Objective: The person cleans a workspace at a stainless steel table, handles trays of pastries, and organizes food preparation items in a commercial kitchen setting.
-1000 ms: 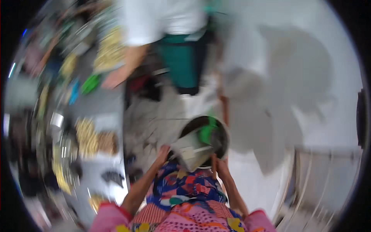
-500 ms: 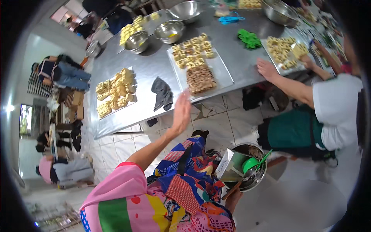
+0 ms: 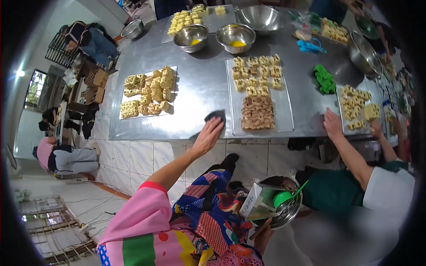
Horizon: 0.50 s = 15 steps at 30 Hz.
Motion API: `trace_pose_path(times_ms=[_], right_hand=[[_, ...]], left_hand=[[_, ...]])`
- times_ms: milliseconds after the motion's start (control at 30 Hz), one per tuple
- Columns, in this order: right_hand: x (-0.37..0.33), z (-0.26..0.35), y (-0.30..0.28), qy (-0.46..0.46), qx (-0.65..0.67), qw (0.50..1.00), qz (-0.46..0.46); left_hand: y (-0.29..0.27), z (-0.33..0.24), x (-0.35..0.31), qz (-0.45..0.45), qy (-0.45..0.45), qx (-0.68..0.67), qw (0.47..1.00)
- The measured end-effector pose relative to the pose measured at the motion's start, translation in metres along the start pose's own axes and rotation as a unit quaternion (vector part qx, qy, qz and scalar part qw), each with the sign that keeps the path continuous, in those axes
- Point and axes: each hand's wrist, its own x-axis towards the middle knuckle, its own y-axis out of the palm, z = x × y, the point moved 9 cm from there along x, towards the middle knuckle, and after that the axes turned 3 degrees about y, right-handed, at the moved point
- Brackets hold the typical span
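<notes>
My left hand (image 3: 208, 136) is at the near table edge, its fingers closed over a dark grey cloth (image 3: 216, 116). Most of the cloth is hidden beneath the hand. Low down, my right hand (image 3: 263, 238) holds a metal bowl (image 3: 293, 212) at its near side; its fingers are partly hidden. In the bowl are a green ladle (image 3: 283, 199), a box-like container with a white side (image 3: 251, 201) and a tool with a brown handle (image 3: 261, 228). A dark brown mass shows inside the bowl.
Pastry pieces lie on a left tray (image 3: 174, 94) and a middle tray (image 3: 288, 119), which also bears a brown-topped block (image 3: 257, 113). Two bowls (image 3: 191, 37) with yellow contents stand behind, near a green cloth (image 3: 325, 80). A co-worker's hand (image 3: 333, 124) rests at right.
My left hand has come down onto the grey cloth, which lay spread out before and is now bunched under it. The view has shifted; the right hand keeps the bowl.
</notes>
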Motion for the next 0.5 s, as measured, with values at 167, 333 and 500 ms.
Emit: trace_pose_path(times_ms=[167, 333, 500], right_hand=[[0.009, -0.004, 0.021, 0.019, -0.012, 1.000, 0.004], [0.021, -0.016, 0.030, 0.030, -0.026, 0.998, -0.053], [0.020, -0.017, 0.050, 0.056, -0.023, 0.995, -0.076]], left_hand=[[-0.010, 0.057, 0.033, 0.043, 0.011, -0.049, 0.998], [0.001, 0.136, 0.137, -0.007, 0.021, -0.043, 0.999], [0.022, 0.184, 0.220, -0.024, 0.051, -0.047, 0.997]])
